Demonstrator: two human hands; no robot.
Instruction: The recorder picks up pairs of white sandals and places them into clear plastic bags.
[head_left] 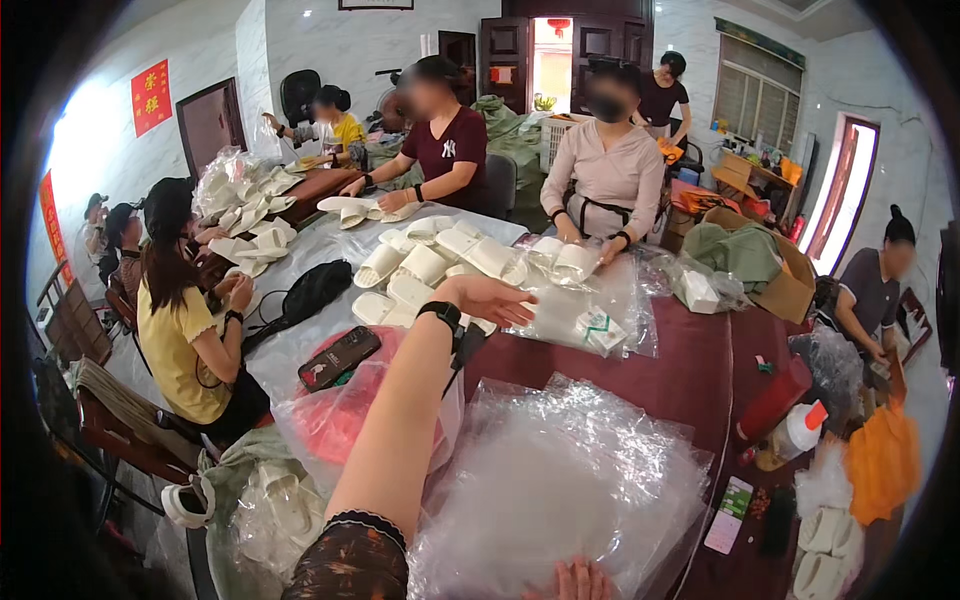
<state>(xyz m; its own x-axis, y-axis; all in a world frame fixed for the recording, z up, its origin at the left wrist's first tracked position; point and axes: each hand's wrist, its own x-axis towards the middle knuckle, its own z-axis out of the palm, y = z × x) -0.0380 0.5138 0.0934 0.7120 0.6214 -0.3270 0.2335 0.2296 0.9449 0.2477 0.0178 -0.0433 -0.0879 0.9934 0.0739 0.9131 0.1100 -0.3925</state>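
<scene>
Several white slippers (425,264) lay near the left hand (488,299), its fingers outstretched and empty, while the right hand (582,581) touched clear bags (560,470), its grip impossible to tell.

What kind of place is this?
It looks like a small workshop, maybe for packing: lots of white slippers and clear plastic bags are spread over a big table.

Passage is left over bare maroon tabletop (668,375).
Toward its near edge, clear bags (560,480) are spread; toward its right, a bottle (795,432) is met.
</scene>
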